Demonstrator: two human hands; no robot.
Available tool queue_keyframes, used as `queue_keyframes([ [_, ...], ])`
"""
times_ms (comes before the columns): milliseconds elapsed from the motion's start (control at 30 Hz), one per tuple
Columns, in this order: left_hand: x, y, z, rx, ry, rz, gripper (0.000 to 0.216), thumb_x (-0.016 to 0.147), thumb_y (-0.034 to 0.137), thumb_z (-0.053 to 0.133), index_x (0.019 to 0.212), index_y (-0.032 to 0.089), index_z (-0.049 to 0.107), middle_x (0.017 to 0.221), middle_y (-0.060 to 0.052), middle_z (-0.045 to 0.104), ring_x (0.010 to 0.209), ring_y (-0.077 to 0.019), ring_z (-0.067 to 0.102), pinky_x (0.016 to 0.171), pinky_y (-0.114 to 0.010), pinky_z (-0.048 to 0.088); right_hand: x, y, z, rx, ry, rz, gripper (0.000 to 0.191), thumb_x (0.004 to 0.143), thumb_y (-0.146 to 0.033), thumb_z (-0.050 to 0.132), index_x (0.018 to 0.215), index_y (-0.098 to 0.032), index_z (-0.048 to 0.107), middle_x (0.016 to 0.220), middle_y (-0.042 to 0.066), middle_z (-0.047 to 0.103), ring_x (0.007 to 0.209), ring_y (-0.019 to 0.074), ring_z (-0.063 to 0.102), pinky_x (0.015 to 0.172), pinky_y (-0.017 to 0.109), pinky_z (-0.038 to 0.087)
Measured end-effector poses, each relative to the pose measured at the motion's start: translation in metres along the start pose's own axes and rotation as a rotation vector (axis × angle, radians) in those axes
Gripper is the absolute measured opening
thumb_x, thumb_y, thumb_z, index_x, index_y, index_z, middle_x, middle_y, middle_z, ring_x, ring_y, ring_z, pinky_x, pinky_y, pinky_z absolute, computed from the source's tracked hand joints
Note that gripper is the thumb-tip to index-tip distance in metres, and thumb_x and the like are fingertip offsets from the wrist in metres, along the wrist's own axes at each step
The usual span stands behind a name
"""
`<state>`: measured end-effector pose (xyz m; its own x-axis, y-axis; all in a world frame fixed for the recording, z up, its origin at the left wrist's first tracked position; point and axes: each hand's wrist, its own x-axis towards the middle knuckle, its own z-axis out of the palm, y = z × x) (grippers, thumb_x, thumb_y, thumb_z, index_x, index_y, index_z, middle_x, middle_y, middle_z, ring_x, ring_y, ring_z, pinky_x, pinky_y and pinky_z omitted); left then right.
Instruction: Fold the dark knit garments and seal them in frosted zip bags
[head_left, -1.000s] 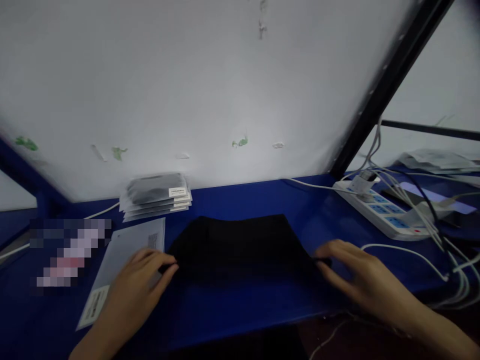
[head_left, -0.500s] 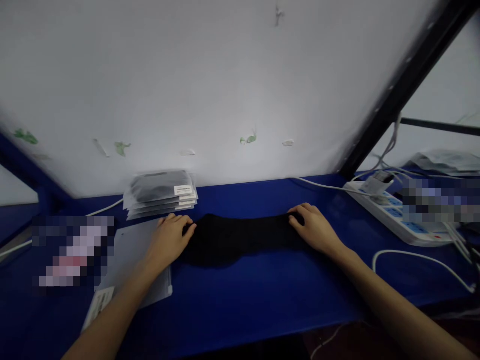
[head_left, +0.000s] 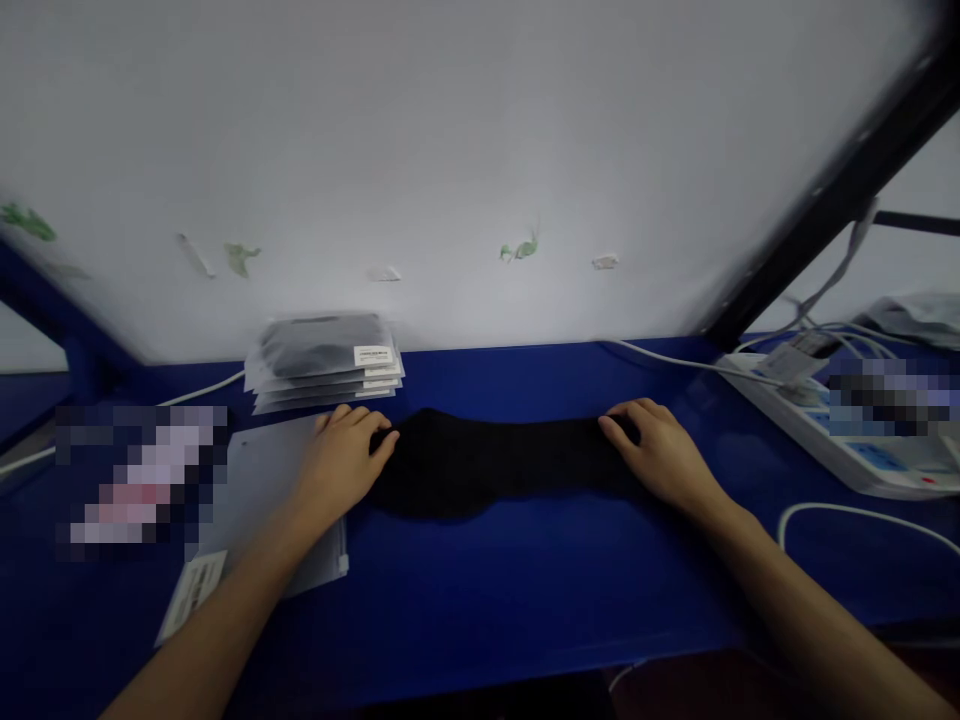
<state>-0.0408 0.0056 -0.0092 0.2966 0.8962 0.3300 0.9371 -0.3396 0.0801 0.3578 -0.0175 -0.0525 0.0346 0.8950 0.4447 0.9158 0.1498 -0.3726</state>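
A long black piece of stretchy-looking fabric lies spread sideways on the blue table, wider at its left end; its exact kind cannot be told. My left hand is closed on that wide end, thumb on the cloth and fingers curled. At the narrower right end, my right hand pinches the cloth between thumb and fingers. Partly under my left hand and forearm lies a frosted zip bag with a white label. Behind it sits a stack of similar bags with dark contents and barcode labels.
A white power strip with plugs and cables stands on the right of the blue table. A blurred-out object lies at the left. The white wall rises behind, and a dark metal post slants at the right.
The camera view has shifted slightly, so everything sits a little higher and the right side farther right. Both hands stay at the ends of the black fabric.
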Motion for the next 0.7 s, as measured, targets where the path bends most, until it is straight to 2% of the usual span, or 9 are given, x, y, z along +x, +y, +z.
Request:
queue_keyframes([
  [133, 0.000, -0.001, -0.001, 0.014, 0.010, 0.045, 0.019, 0.095, 0.034, 0.052, 0.096, 0.023, 0.068, 0.095, -0.005, 0.072, 0.098, -0.0282, 0.058, 0.088, -0.043, 0.038, -0.001, -0.006, -0.005, 0.044, 0.020, 0.054, 0.030, 0.091, -0.047, 0.049, 0.089, -0.021, 0.063, 0.091, 0.009, 0.068, 0.089, 0.0270, 0.062, 0.083, 0.042, 0.048],
  [333, 0.000, 0.000, 0.001, -0.010, 0.005, 0.062, 0.018, 0.095, 0.033, 0.053, 0.097, 0.023, 0.068, 0.094, -0.005, 0.072, 0.098, -0.0278, 0.058, 0.088, -0.042, 0.038, -0.002, -0.014, -0.010, 0.122, 0.027, 0.194, 0.031, 0.088, -0.050, 0.052, 0.094, -0.023, 0.065, 0.089, 0.007, 0.072, 0.080, 0.0243, 0.067, 0.074, 0.037, 0.050],
  [700, -0.001, 0.005, -0.005, -0.028, -0.034, 0.020, 0.018, 0.095, 0.033, 0.052, 0.100, 0.022, 0.065, 0.093, -0.005, 0.071, 0.099, -0.0279, 0.058, 0.088, -0.043, 0.039, -0.002, -0.015, -0.011, 0.163, 0.010, 0.193, 0.027, 0.088, -0.046, 0.054, 0.097, -0.023, 0.067, 0.089, 0.005, 0.073, 0.082, 0.0238, 0.069, 0.072, 0.035, 0.050],
])
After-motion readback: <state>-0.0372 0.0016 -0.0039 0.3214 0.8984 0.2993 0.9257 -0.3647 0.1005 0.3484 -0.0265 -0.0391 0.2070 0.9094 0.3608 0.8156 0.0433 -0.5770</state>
